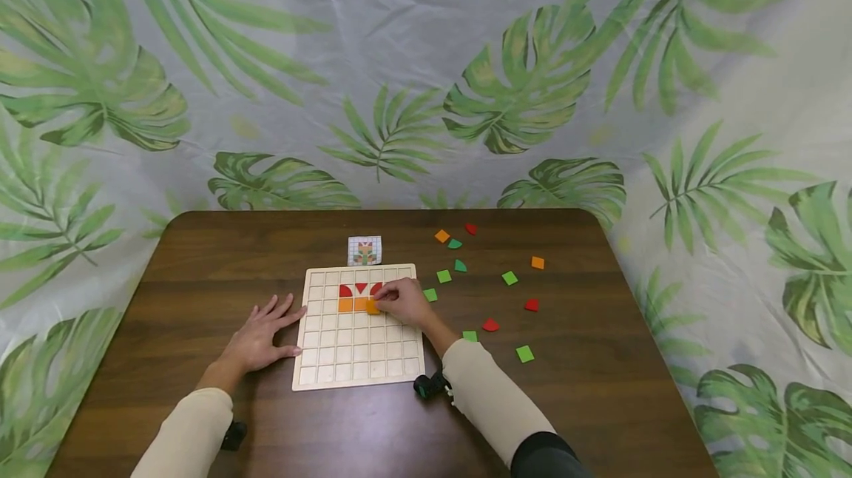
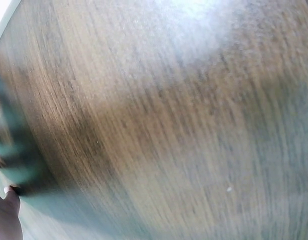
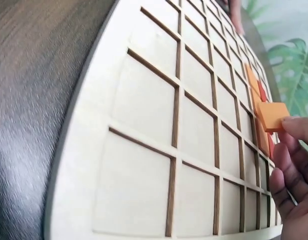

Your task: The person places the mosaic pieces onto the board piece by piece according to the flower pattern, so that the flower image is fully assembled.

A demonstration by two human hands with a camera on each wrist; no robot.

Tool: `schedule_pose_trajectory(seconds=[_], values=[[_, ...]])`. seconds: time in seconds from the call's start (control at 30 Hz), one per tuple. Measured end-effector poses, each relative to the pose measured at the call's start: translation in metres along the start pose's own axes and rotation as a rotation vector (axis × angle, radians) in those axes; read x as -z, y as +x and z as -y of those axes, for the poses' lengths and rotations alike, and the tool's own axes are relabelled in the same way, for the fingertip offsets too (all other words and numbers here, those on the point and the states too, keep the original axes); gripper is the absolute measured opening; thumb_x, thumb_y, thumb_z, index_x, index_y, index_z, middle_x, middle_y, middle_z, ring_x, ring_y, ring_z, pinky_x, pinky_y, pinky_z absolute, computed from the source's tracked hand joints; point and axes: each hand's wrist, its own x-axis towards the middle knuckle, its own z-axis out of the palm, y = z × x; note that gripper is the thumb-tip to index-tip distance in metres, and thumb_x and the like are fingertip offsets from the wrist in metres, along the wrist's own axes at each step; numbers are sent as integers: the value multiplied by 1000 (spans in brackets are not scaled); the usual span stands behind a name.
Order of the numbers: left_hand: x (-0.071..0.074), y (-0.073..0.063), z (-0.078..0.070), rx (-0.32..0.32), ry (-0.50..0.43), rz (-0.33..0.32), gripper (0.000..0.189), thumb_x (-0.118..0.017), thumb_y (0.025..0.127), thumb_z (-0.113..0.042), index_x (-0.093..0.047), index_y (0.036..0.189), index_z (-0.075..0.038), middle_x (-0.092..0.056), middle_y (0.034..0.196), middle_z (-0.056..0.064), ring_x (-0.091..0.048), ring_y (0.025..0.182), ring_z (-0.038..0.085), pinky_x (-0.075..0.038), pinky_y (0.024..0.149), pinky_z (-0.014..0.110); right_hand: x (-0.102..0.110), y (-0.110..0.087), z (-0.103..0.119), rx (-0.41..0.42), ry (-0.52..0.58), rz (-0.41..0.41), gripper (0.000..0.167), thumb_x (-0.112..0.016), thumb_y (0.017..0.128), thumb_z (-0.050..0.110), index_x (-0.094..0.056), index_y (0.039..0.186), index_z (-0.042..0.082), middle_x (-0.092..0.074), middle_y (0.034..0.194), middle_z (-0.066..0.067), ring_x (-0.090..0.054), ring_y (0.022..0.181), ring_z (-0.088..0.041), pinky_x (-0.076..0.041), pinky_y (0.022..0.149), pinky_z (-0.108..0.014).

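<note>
My right hand (image 1: 402, 302) pinches an orange square tile (image 3: 275, 116) between thumb and fingers, held tilted close over the wooden grid board (image 1: 359, 359). Below that tile runs a row of orange squares (image 1: 345, 305) set in the grid, partly covered by the hand. Just above this row sit a red quarter-circle (image 1: 345, 291), a red triangle (image 1: 362, 288) and another red rounded piece (image 1: 376, 288) beside the fingertips. My left hand (image 1: 256, 339) rests spread on the table, its thumb and index fingertips at the board's left edge.
A small printed pattern card (image 1: 364, 250) lies behind the board. Scattered to the right are several loose pieces, among them a light green square (image 1: 525, 354), an orange square (image 1: 538, 263), a red piece (image 1: 490, 325) and a dark green piece (image 1: 461, 266). A leaf-print cloth (image 1: 393, 93) hangs behind the table.
</note>
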Motion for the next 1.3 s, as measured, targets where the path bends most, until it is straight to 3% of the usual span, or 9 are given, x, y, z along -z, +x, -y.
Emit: schedule_pose_trajectory(seconds=[0.43, 0.63, 1.3], values=[[0, 0, 3, -1, 2, 9, 81, -70, 79, -54, -44, 145, -16, -26, 155, 22, -16, 141, 48, -9, 110, 67, -14, -5, 2, -62, -21, -30, 5, -75, 84, 12, -78, 86, 9, -67, 75, 4, -51, 63, -6, -44, 57, -18], [0, 1, 3, 2, 9, 8, 82, -70, 79, -54, -44, 146, -15, -26, 155, 22, -16, 141, 48, -9, 110, 67, -21, -7, 0, -27, -24, -71, 7, -75, 85, 14, -78, 86, 8, -69, 78, 2, -52, 63, -5, -45, 58, -18], [-1, 2, 2, 20, 8, 18, 83, -70, 78, -56, -44, 146, -16, -26, 155, 21, -15, 142, 47, -9, 110, 66, -30, -10, 0, 57, -103, -66, 7, -76, 84, 14, -78, 87, 8, -71, 82, 0, -49, 63, -2, -42, 57, -16]])
